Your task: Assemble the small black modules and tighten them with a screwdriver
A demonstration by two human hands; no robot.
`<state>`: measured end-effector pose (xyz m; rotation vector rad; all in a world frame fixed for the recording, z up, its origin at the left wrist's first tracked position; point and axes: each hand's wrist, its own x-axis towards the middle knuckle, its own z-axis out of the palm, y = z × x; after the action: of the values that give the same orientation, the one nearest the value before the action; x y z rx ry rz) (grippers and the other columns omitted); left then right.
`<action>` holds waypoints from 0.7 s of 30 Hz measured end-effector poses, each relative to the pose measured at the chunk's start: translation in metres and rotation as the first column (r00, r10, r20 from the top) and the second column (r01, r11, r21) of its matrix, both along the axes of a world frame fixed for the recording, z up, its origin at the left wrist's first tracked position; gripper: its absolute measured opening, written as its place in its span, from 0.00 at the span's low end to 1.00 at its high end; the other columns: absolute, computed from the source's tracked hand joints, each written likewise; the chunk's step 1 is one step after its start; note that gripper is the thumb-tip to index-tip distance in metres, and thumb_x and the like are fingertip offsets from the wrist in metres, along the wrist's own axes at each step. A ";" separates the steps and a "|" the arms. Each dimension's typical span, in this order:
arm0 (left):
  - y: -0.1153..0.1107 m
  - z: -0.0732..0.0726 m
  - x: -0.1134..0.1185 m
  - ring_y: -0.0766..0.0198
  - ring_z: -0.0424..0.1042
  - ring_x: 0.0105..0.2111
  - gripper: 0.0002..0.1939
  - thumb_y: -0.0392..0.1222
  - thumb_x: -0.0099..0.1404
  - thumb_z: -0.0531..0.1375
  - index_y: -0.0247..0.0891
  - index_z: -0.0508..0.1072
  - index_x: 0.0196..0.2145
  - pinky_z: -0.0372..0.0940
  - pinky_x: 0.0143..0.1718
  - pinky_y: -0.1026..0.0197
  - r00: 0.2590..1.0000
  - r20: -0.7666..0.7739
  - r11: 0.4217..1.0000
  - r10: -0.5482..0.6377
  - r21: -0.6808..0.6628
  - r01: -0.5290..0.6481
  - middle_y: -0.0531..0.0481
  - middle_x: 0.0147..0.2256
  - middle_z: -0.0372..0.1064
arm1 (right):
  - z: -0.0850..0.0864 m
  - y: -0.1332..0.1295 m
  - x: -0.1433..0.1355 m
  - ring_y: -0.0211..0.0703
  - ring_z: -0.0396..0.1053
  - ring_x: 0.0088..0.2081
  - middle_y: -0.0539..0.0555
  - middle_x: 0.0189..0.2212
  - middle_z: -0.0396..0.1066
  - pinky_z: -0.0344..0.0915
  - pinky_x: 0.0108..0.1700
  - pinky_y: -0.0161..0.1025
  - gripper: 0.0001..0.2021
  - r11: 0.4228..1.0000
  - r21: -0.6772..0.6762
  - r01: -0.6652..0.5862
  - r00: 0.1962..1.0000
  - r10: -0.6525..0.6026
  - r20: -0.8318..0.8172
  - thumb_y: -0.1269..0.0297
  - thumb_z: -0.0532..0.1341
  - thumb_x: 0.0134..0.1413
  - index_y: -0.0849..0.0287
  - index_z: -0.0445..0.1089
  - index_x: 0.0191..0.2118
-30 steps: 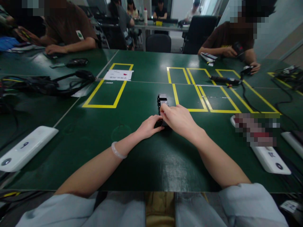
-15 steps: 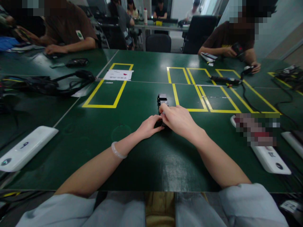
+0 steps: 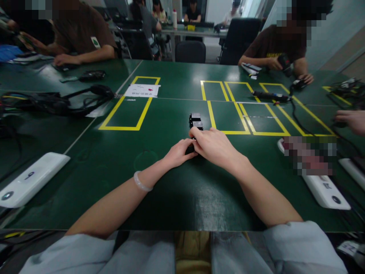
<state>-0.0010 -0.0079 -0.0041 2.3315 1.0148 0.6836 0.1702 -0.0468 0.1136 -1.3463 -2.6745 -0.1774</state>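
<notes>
Black, grey-topped blocky part (image 3: pixel 196 124) under curled right hand (image 3: pixel 215 144)

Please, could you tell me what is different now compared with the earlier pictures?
The right hand has shifted slightly left and toward the wearer, so more of the black and silver object shows beyond it. Another person's hand has come in at the right edge. The left hand and the paper sheet look unchanged.
</notes>
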 end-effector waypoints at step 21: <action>-0.001 0.001 0.001 0.51 0.68 0.47 0.19 0.52 0.65 0.59 0.38 0.66 0.48 0.65 0.48 0.51 1.000 -0.015 1.000 0.015 -0.011 -0.015 0.44 0.46 0.68 | -0.002 0.004 -0.001 0.41 0.69 0.32 0.53 0.34 0.74 0.50 0.35 0.39 0.10 1.000 0.015 0.026 0.999 -0.026 -0.046 0.62 0.48 0.65 0.60 0.63 0.42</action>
<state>-0.0004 -0.0087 -0.0027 2.3250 1.0414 0.6650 0.1697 -0.0430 0.1118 -1.3645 -2.6141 -0.1677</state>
